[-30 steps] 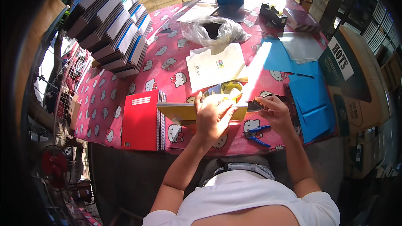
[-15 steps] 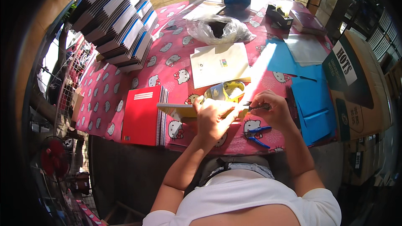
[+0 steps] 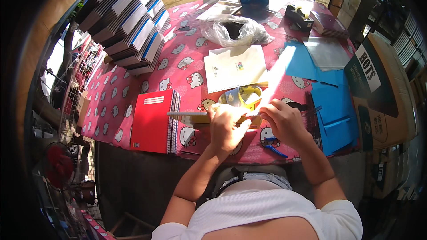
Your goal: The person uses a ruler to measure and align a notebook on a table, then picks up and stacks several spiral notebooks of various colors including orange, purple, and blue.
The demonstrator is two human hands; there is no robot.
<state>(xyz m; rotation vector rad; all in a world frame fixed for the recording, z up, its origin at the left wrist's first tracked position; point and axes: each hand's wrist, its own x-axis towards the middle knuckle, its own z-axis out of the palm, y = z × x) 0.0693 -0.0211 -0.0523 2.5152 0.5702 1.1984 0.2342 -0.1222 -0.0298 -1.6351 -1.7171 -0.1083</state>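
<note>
My left hand (image 3: 226,126) is closed around an unbound-looking notebook (image 3: 189,114), held on edge so that its thin pale side faces up. At the notebook's right end, the fingers of my right hand (image 3: 279,116) are pinched together; what lies between them is hidden. Just below that hand, pliers with blue handles (image 3: 276,150) lie on the table, partly covered. Behind the notebook is a yellow container (image 3: 250,99) with something rounded and shiny in it. Red spiral notebooks (image 3: 151,120) are stacked to the left of my left hand.
White printed sheets (image 3: 235,69) lie beyond the yellow container. Blue sheets (image 3: 336,120) and dark spiral coils (image 3: 311,118) are on the right, beside a cardboard box (image 3: 378,93). A tall notebook stack (image 3: 122,24) stands far left; a plastic bag (image 3: 238,33) and tape dispenser (image 3: 299,18) sit farther back.
My right hand has shifted slightly and closed in at the notebook's end. The dark piece seen in its fingers is now hidden, and the hand covers more of the pliers.
</note>
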